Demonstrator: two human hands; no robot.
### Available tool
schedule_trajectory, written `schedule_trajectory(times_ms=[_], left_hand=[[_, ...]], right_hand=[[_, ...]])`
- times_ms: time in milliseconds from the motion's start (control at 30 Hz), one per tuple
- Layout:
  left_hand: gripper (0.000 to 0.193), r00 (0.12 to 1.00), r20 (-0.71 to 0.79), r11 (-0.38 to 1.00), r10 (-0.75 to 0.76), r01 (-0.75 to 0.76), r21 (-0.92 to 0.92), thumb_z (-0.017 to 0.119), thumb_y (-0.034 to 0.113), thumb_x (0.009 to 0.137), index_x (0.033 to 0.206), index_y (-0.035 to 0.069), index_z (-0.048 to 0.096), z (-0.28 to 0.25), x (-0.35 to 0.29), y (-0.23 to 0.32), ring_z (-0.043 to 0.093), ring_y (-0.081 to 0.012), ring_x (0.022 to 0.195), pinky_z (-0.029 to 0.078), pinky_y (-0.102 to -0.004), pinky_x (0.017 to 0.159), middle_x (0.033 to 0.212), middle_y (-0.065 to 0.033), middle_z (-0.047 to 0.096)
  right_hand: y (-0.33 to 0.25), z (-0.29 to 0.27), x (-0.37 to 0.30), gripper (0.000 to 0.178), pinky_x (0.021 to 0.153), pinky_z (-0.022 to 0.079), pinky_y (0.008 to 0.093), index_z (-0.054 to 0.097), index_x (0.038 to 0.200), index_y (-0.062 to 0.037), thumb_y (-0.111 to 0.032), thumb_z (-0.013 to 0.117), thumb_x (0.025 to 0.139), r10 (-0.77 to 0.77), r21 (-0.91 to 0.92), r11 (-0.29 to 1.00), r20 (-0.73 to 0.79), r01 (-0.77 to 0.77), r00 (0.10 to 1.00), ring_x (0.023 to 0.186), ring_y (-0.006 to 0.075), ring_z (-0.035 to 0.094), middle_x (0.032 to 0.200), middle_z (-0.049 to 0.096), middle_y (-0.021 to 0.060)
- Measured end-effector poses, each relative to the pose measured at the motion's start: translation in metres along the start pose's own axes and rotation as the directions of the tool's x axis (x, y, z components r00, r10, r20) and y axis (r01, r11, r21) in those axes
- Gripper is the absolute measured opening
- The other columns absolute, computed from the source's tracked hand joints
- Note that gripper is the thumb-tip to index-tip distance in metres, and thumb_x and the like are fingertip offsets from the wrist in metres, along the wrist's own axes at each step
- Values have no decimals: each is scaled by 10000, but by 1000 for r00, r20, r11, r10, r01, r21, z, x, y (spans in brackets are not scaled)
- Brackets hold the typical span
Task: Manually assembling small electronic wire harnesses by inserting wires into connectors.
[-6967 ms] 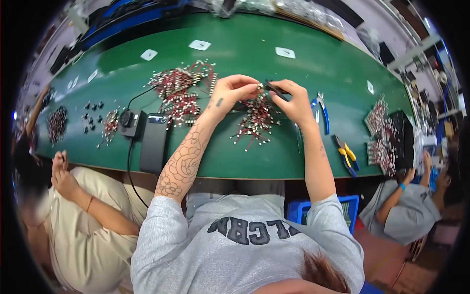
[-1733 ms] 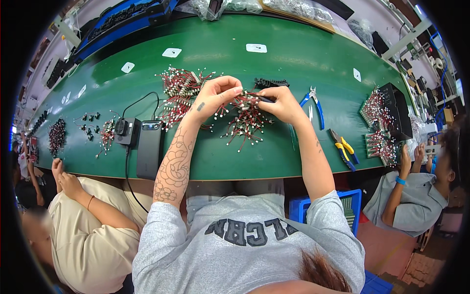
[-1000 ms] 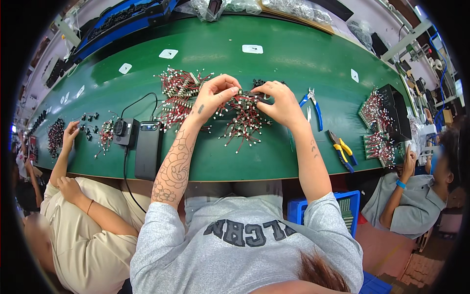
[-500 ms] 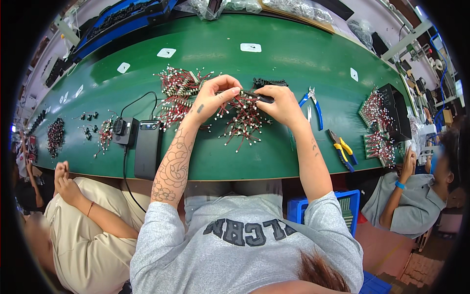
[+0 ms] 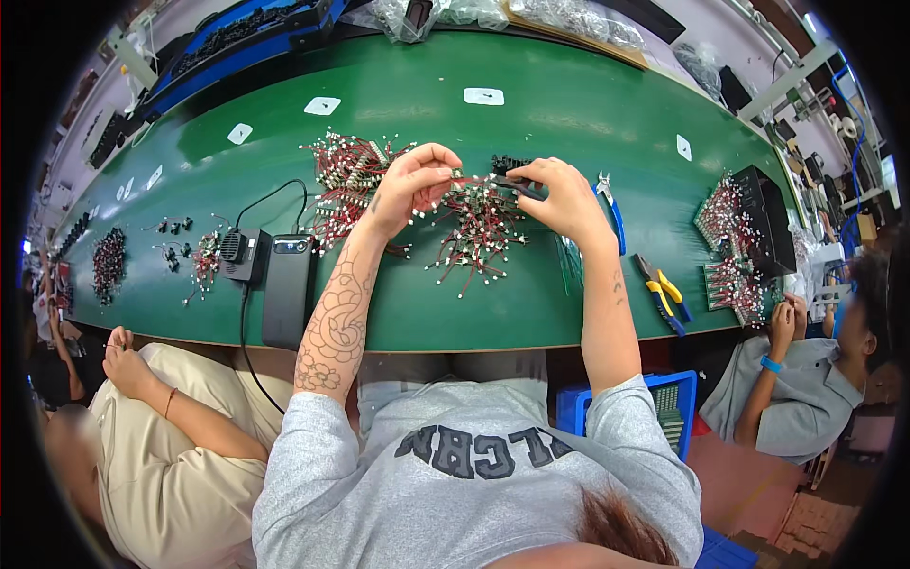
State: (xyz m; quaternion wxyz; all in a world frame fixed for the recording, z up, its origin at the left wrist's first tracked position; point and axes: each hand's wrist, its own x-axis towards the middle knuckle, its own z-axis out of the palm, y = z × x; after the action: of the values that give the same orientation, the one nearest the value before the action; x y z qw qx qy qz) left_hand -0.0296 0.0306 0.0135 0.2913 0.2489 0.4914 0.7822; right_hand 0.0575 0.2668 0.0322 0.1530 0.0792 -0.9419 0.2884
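My left hand (image 5: pixel 417 188) is closed in a pinch on a small wired circuit board (image 5: pixel 457 174), partly hidden by the fingertips; red wire runs from it to the right. In my right hand (image 5: pixel 564 194) is a slim black tool (image 5: pixel 524 188) that looks like tweezers, its tip close to the wire's white connector end. Right below both hands lies a loose pile of wired boards (image 5: pixel 479 232) with red and black leads and white connectors. Another heap of wired boards (image 5: pixel 346 175) spreads beside my left hand. Small black parts (image 5: pixel 510 163) sit just beyond the tool.
Blue-handled cutters (image 5: pixel 611 213) and yellow-and-blue pliers (image 5: pixel 664 294) lie right of my right arm. A black power bank (image 5: pixel 287 294) and small fan (image 5: pixel 242 254) stand left, joined by cable. A black box (image 5: pixel 766 218) is at far right. Co-workers sit on both sides.
My hands have moved apart; the right hand drew back to the right with the black tool. A red wire now shows between the hands.
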Motion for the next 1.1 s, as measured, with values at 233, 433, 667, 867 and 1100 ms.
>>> schedule_trajectory(times_ms=[233, 433, 667, 867, 1100], left_hand=[[156, 999, -26, 988, 31, -27, 150, 651, 141, 883, 1010, 54, 633, -4, 4, -11, 458, -28, 542, 287, -147, 439, 725, 5, 607], [129, 997, -71, 972, -15, 31, 234, 598, 110, 932, 1039, 37, 598, 1, 2, -3, 514, -44, 620, 382, -152, 515, 805, -6, 583], [125, 994, -80, 977, 73, -56, 206, 579, 148, 973, 1059, 57, 586, 21, 3, -10, 575, -83, 789, 482, -188, 652, 980, -33, 593], [128, 995, -81, 986, 58, -44, 160, 579, 148, 978, 1072, 61, 582, 14, 4, -15, 590, -99, 847, 505, -207, 700, 1015, -35, 598], [136, 983, -87, 939, 161, -125, 320, 590, 139, 967, 1069, 49, 595, 9, 5, -19, 577, -82, 791, 488, -197, 673, 940, -27, 605]], right_hand=[[-1, 0, -2, 287, 790, 500, 331, 736, 993, -78, -160, 658, 729, 32, -57, 998, 87, -27, 996, 856, 260, 628, 954, 706, 73], [-18, -21, -2, 276, 795, 505, 338, 737, 975, -77, -162, 658, 724, 331, -154, 942, 264, -299, 906, 853, 270, 631, 944, 705, 78], [-12, -7, -6, 283, 771, 508, 329, 739, 975, -61, -157, 655, 723, 158, -149, 980, 199, -129, 967, 820, 262, 627, 929, 709, 89], [1, 4, -8, 286, 775, 499, 323, 738, 983, -71, -144, 655, 718, 3, -151, 989, 75, 9, 997, 823, 251, 619, 935, 707, 79], [-4, -7, -3, 290, 802, 509, 337, 739, 1007, -93, -160, 676, 731, 82, -78, 994, -18, -83, 996, 865, 253, 634, 957, 708, 62]])
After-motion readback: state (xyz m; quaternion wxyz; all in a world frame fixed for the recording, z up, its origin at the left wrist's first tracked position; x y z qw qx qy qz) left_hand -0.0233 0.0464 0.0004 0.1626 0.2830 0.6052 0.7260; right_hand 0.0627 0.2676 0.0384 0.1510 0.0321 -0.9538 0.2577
